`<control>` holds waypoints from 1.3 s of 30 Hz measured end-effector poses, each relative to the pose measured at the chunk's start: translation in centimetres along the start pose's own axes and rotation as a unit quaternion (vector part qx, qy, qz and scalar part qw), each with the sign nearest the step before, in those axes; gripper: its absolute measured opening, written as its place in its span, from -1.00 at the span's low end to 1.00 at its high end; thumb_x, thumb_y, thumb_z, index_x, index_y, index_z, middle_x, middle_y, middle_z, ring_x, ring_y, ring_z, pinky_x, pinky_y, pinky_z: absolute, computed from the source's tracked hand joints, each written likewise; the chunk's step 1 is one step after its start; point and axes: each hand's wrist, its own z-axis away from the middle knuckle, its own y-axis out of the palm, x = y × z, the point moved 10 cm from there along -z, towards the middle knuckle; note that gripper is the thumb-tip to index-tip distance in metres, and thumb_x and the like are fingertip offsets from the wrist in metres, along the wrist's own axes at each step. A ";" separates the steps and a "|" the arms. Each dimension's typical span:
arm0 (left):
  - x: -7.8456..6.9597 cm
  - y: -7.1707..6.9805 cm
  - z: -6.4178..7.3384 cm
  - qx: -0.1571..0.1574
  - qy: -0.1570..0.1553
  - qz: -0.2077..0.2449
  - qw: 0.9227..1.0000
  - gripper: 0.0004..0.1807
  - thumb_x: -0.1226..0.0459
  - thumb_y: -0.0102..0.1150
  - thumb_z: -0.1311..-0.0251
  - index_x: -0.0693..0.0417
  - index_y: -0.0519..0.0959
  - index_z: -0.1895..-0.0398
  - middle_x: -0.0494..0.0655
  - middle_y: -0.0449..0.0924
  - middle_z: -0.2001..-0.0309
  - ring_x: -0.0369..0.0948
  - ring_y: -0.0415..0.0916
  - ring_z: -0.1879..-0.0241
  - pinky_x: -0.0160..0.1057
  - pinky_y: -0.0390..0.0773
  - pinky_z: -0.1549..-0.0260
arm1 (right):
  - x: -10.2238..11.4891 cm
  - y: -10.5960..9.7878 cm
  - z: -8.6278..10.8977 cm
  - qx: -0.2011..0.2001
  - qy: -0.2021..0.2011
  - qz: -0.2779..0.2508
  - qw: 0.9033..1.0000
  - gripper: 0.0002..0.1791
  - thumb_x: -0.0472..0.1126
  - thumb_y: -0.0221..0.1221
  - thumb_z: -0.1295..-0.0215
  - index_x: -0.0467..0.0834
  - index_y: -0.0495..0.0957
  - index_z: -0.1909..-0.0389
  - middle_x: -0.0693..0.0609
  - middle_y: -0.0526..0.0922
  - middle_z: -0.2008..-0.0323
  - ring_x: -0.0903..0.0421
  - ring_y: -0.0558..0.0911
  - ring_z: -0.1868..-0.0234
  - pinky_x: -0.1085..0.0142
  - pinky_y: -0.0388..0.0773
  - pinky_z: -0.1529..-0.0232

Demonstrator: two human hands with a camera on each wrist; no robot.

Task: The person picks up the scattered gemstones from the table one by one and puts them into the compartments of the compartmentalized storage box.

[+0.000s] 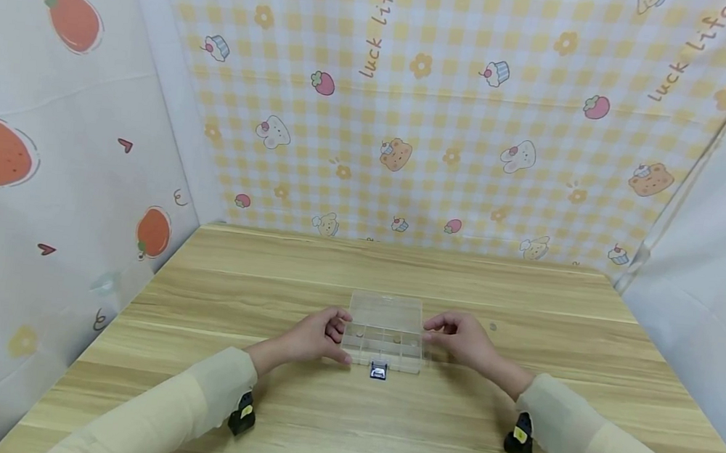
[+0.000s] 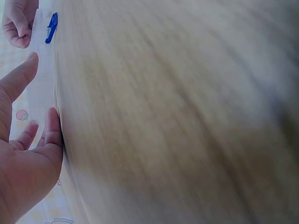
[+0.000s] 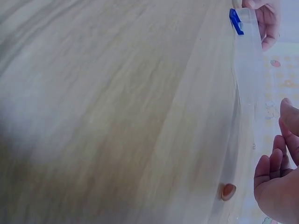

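A clear plastic compartment box stands on the table with its lid raised at the back. A blue latch hangs at its front, and small pieces lie in several compartments. My left hand grips the box's left side, thumb at the front corner and forefinger by the lid's lower edge. At the right rear, my right hand has its thumb and forefinger close together against the edge by the lid. Its other fingers curl loosely inward.
A small reddish-brown piece lies on the wooden table, right of the box. Behind the table hangs a yellow checked cloth. A white printed cloth covers the left side.
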 end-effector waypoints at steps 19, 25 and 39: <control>-0.2 0.0 0.2 -0.005 -0.004 -0.006 1.000 -0.25 0.35 0.58 0.18 0.25 0.40 -0.13 0.02 0.43 0.14 -0.13 0.40 0.19 -0.22 0.46 0.19 | -0.9 -3.2 1.6 -0.015 0.025 -0.009 1.000 -0.76 -0.25 0.30 -0.26 -0.32 0.63 0.14 -0.02 0.42 0.56 0.12 0.38 0.56 0.35 0.38 0.58; 0.0 0.1 0.2 -0.004 -0.005 0.001 1.000 -0.26 0.37 0.58 0.19 0.26 0.40 -0.12 0.03 0.42 0.14 -0.13 0.39 0.19 -0.25 0.46 0.20 | -1.5 -4.5 2.2 -0.023 0.013 -0.014 1.000 -0.72 -0.20 0.32 -0.24 -0.32 0.63 0.14 -0.04 0.42 0.53 0.15 0.35 0.53 0.37 0.32 0.58; -0.2 0.1 0.1 -0.006 -0.003 0.000 1.000 -0.25 0.38 0.58 0.20 0.27 0.40 -0.12 0.03 0.43 0.15 -0.12 0.40 0.20 -0.22 0.47 0.20 | -3.2 -6.8 4.3 -0.023 0.022 -0.034 0.999 -0.65 -0.19 0.33 -0.22 -0.36 0.60 0.09 -0.05 0.44 0.44 0.14 0.36 0.45 0.35 0.36 0.51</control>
